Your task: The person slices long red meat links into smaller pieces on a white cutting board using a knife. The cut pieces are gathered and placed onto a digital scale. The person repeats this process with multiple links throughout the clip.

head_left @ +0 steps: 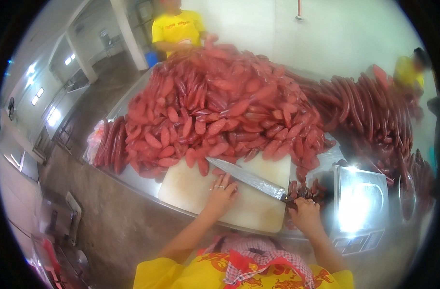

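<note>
My right hand (305, 212) grips the dark handle of a large knife (249, 177) at the right side of a white cutting board (181, 185). The long blade lies slantwise over the board, its tip pointing up and left toward the sausage pieces. My left hand (223, 193), with a ring on a finger, rests on the board just below the blade. Its fingers are somewhat bent and apart, and no sausage shows in them. A big heap of red sausage pieces (220, 106), many showing slanted cut faces, rises behind the board and spills onto its far edge.
Whole long sausages (111, 144) lie left of the heap, and many more (364, 103) are piled at the right. A shiny metal scale (357, 197) stands right of my right hand. Two people in yellow shirts, one behind the heap (178, 29) and one far right (408, 72), are nearby.
</note>
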A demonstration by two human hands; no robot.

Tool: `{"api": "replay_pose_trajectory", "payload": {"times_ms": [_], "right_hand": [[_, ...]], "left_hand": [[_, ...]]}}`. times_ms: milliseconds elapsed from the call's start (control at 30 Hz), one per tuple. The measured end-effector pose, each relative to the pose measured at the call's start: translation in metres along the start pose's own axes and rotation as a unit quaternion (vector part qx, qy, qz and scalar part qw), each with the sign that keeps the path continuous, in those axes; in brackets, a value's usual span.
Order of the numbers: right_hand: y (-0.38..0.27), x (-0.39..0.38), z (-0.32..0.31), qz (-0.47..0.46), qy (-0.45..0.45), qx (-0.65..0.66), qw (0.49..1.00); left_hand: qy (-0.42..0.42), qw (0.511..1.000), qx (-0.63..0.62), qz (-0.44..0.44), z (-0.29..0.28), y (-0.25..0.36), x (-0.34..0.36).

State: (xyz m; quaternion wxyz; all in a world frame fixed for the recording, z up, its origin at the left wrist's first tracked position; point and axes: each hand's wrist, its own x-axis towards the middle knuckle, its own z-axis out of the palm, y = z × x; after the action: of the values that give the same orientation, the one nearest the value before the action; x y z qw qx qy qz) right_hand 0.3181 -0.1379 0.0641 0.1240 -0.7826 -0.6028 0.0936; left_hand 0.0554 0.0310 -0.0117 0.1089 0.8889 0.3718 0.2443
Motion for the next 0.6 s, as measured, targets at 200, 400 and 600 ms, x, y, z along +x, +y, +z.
{"api": "replay_pose_trajectory", "payload": {"times_ms": [200, 400, 600], "right_hand": [[0.009, 0.000, 0.009, 0.020, 0.031, -0.001, 0.999], [0.014, 0.010, 0.012, 0.029, 0.012, 0.003, 1.000], [0.015, 0.009, -0.001, -0.016, 0.038, -0.010, 0.999]], "left_hand": [[0.077, 0.995, -0.031, -0.054, -0.007, -0.009, 0.006], [0.099, 0.991, -0.018, -0.086, -0.018, 0.010, 0.013], [0.091, 0.978, -0.091, -0.161, -0.014, 0.021, 0.018]]}}
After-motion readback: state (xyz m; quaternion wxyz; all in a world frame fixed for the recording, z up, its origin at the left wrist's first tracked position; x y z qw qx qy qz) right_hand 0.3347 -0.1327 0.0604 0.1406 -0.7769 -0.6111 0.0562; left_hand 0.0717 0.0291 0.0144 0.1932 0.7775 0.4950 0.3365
